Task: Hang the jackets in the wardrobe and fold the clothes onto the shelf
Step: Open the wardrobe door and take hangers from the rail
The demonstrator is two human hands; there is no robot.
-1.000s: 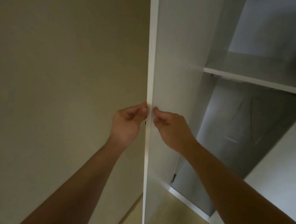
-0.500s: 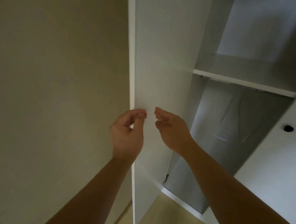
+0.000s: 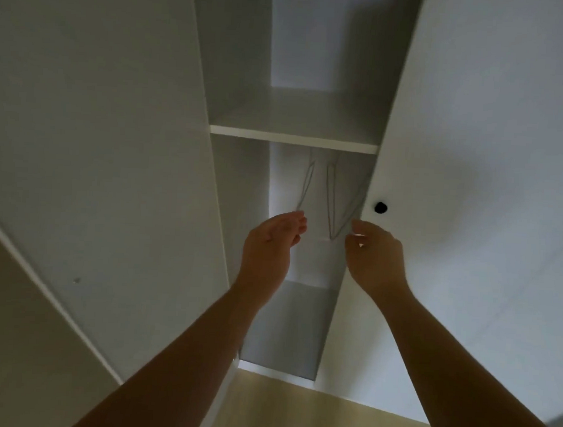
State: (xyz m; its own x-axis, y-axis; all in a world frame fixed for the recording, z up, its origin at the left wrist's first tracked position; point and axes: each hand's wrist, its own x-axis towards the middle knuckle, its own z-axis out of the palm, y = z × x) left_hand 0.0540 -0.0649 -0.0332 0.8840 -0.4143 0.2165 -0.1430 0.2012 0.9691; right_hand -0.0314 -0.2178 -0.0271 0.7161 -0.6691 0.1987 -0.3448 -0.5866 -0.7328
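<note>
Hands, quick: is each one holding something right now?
Left hand: open, fingers loosely curled, holding nothing.
Right hand: open, fingers loosely bent, holding nothing, close to the door edge.

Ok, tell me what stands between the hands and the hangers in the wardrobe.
Nothing visible. The left door is swung aside, and the left hand and right hand are raised before the wire hangers below the shelf.

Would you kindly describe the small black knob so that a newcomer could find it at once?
Start at the white wardrobe, open in the middle, and find its right door. The small black knob sits near that door's inner edge, just above the right hand. It is the only dark round spot on the plain white panel.
</note>
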